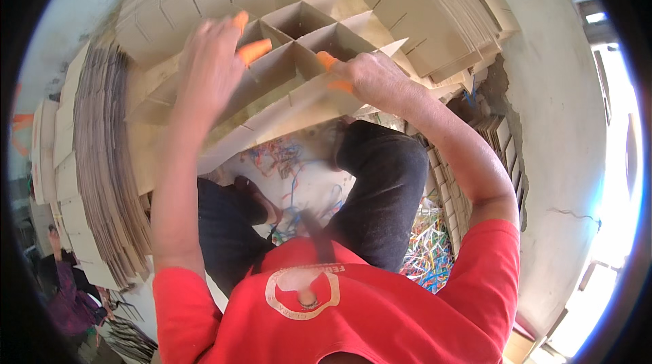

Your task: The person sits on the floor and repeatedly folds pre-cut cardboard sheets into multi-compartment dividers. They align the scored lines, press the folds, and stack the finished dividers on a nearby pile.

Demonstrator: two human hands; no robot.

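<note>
Red shirt (353,310) sits nearest. Ahead, I locate the grid (280,67) between left hand (214,58) and right hand (375,79), its near strip (299,100) slanting away rightward, right hand closer. Hands apart; I cannot confirm grip.

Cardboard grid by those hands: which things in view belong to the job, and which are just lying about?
In the job:
cardboard grid
left hand and right hand
orange finger coverings
probably the slotted sheets stacked beyond the grid

Lying about:
coloured strips on the floor
perhaps the cardboard stack at left
</note>
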